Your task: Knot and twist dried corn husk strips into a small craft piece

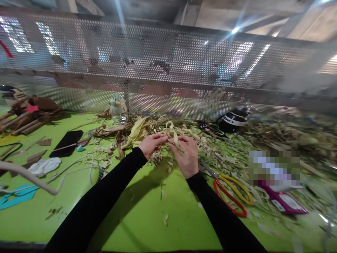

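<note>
Both my hands meet over the middle of the green table [147, 211]. My left hand [152, 144] is closed in a pinch at one end of a pale, curled corn husk strip [175, 136]. On the other side my right hand [187, 156] pinches the same strip, which loops up above the fingers. Behind my left hand lies a wider yellow-green corn husk [137, 130]. Loose dry husk scraps [210, 144] surround the hands. Scissors [231, 191] with one red and one yellow handle lie right of my right wrist, blades toward the scraps.
A perforated metal screen [158, 59] runs along the back. Before it stand a clear bottle [119, 109] and a black container [233, 119]. At left lie a phone [67, 143], a cable [63, 181] and crumpled white tissue [45, 166]. A purple-handled tool [285, 202] lies at right.
</note>
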A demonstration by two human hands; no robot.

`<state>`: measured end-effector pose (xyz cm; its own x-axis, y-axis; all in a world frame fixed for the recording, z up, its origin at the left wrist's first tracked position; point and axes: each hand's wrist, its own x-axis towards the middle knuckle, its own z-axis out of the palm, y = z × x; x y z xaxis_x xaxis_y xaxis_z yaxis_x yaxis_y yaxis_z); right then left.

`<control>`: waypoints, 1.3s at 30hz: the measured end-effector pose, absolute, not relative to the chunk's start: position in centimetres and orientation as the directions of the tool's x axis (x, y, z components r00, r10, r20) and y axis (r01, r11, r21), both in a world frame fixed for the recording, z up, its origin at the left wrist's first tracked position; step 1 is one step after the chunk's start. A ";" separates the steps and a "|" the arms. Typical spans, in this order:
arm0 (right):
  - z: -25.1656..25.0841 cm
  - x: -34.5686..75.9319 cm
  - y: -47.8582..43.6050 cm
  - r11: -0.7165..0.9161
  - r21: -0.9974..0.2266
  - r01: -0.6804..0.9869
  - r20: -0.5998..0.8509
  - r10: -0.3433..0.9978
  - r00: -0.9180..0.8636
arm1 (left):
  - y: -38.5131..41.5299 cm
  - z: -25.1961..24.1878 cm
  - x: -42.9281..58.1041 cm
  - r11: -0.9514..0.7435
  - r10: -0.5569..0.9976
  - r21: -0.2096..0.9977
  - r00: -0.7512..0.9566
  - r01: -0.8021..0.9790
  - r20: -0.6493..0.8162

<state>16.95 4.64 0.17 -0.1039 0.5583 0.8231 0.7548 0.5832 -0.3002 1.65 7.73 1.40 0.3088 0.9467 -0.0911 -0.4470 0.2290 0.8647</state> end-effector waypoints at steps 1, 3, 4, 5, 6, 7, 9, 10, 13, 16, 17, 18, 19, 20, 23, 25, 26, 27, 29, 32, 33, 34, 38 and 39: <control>0.2 16.9 4.6 0.586 -0.323 0.744 0.817 0.569 -0.094 | 7.6 1.3 1.7 0.231 0.940 0.869 0.331 -0.438 -0.083; 0.1 16.9 4.5 0.603 -0.395 0.693 0.800 0.597 -0.064 | 7.5 1.1 1.9 0.237 0.924 0.877 0.375 -0.418 -0.071; 0.1 16.9 4.5 0.609 -0.439 0.661 0.784 0.619 -0.049 | 7.4 1.0 2.0 0.240 0.917 0.880 0.392 -0.410 -0.068; 0.1 17.0 4.4 0.610 -0.485 0.626 0.762 0.646 -0.038 | 7.4 0.9 2.1 0.242 0.912 0.881 0.404 -0.406 -0.064; 0.1 17.0 4.4 0.605 -0.530 0.594 0.737 0.675 -0.030 | 7.3 0.8 2.2 0.241 0.909 0.883 0.413 -0.404 -0.059; 0.1 17.1 4.3 0.596 -0.569 0.567 0.712 0.701 -0.021 | 7.3 0.7 2.3 0.234 0.907 0.884 0.419 -0.404 -0.049; 0.1 17.2 4.1 0.575 -0.621 0.532 0.677 0.736 -0.006 | 7.2 0.6 2.5 0.204 0.909 0.890 0.415 -0.407 -0.018; 0.2 17.2 4.0 0.568 -0.635 0.524 0.668 0.745 0.002 | 7.2 0.6 2.6 0.182 0.913 0.897 0.408 -0.404 -0.002; 0.4 17.2 3.6 0.539 -0.678 0.499 0.625 0.781 0.005 | 7.1 0.6 2.8 0.104 0.929 0.921 0.367 -0.376 0.045; 0.6 17.0 3.4 0.499 -0.749 0.436 0.549 0.836 -0.014 | 6.9 0.7 3.0 0.037 0.932 0.937 0.351 -0.348 0.093; 0.6 16.9 3.4 0.491 -0.767 0.414 0.533 0.846 -0.016 | 6.9 0.7 3.0 0.023 0.929 0.940 0.355 -0.342 0.106; 0.6 16.9 3.4 0.488 -0.780 0.391 0.524 0.851 -0.016 | 6.8 0.7 3.0 0.012 0.926 0.941 0.359 -0.337 0.116; 0.6 16.8 3.5 0.489 -0.792 0.365 0.520 0.854 -0.015 | 6.8 0.7 3.0 0.006 0.924 0.942 0.361 -0.336 0.123; 0.5 16.8 3.5 0.491 -0.804 0.335 0.518 0.855 -0.011 | 6.8 0.8 3.0 0.004 0.924 0.940 0.360 -0.342 0.127; 0.2 16.9 3.7 0.476 -0.835 0.275 0.499 0.866 0.015 | 6.9 0.8 3.0 0.026 0.923 0.916 0.362 -0.399 0.132; 0.0 17.0 3.8 0.450 -0.845 0.287 0.482 0.875 0.046 | 7.0 0.8 2.9 0.057 0.916 0.896 0.380 -0.439 0.128; 0.0 17.0 3.8 0.439 -0.848 0.298 0.475 0.878 0.060 | 7.0 0.8 2.9 0.068 0.910 0.890 0.393 -0.451 0.129; -0.1 17.0 3.8 0.431 -0.851 0.301 0.470 0.880 0.068 | 7.1 0.7 2.9 0.074 0.903 0.887 0.408 -0.455 0.133; -0.1 16.9 3.8 0.424 -0.864 0.273 0.457 0.887 0.070 | 7.2 0.5 2.8 0.071 0.889 0.891 0.433 -0.449 0.147; -0.2 16.8 3.7 0.409 -0.889 0.206 0.426 0.903 0.048 | 7.3 0.2 2.9 0.063 0.893 0.900 0.427 -0.432 0.142; -0.2 16.7 3.7 0.405 -0.893 0.194 0.420 0.907 0.040 | 7.2 0.2 2.9 0.063 0.899 0.901 0.416 -0.428 0.135; -0.2 16.7 3.6 0.406 -0.894 0.190 0.420 0.907 0.033 | 7.2 0.1 2.9 0.064 0.904 0.902 0.407 -0.428 0.129; -0.2 16.8 3.7 0.438 -0.879 0.188 0.450 0.893 0.021 | 7.0 0.3 3.1 0.058 0.909 0.898 0.396 -0.436 0.133; -0.2 16.8 3.7 0.444 -0.878 0.181 0.455 0.891 0.018 | 6.9 0.3 3.1 0.057 0.909 0.896 0.395 -0.440 0.136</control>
<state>16.84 3.71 -0.23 0.0184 0.8906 0.4545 0.1809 0.4441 -0.8775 3.10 6.93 0.33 0.3946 0.9088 0.1356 -0.4397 0.0571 0.8963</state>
